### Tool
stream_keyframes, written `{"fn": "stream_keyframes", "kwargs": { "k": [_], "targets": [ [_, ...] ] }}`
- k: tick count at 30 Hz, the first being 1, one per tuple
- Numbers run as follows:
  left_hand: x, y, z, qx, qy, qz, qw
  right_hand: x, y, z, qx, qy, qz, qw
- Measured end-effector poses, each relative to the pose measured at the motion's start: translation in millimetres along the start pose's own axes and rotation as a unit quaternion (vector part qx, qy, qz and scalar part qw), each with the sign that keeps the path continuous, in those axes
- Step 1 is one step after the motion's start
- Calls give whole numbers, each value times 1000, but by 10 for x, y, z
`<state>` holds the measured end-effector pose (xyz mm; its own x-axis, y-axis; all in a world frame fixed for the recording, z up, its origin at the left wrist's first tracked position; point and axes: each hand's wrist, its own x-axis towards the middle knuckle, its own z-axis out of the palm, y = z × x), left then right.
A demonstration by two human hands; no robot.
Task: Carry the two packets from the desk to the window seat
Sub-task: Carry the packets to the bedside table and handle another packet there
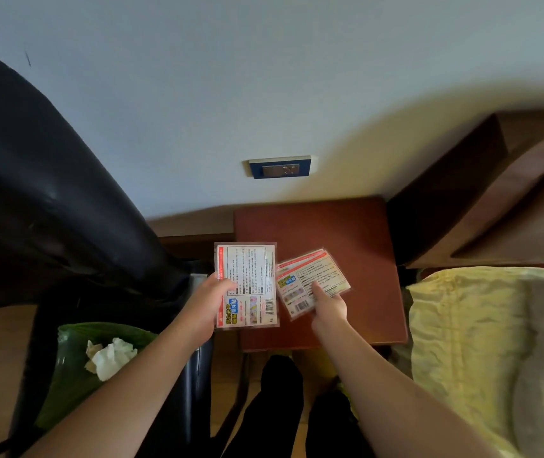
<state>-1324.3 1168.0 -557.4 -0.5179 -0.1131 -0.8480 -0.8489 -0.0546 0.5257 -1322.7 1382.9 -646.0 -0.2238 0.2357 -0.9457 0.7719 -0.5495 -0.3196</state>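
Note:
I hold two flat clear packets with printed white, red and blue labels over a small reddish-brown table [346, 233]. My left hand [206, 300] grips the larger packet [247, 282] by its left edge, holding it upright in the air. My right hand [330, 307] grips the smaller packet [310, 280] from below, thumb on its face, tilted to the right. The two packets almost touch at their inner edges. No window seat is in sight.
A black chair [49, 209] fills the left. Below it stands a bin with a green liner [75, 358] holding crumpled tissue. A bed with yellow bedding [478, 342] lies to the right, its brown headboard [495, 200] behind. A wall socket [280, 166] sits above the table.

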Motion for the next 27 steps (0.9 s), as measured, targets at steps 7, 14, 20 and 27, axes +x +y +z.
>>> {"fn": "stream_keyframes", "kwargs": {
  "k": [7, 14, 20, 27],
  "targets": [
    [102, -23, -40, -7, -6, 9, 1000, 387, 95, 258, -17, 57, -4, 998],
    [145, -91, -97, -8, -21, 0, 1000, 470, 106, 328, -64, 136, 27, 988],
    [190, -152, -134, 1, -42, 0, 999, 536, 145, 396, -192, 62, 8, 979],
    [233, -153, -194, -6, -23, 5, 1000, 641, 62, 446, -334, 12, -2, 942]
  ]
}}
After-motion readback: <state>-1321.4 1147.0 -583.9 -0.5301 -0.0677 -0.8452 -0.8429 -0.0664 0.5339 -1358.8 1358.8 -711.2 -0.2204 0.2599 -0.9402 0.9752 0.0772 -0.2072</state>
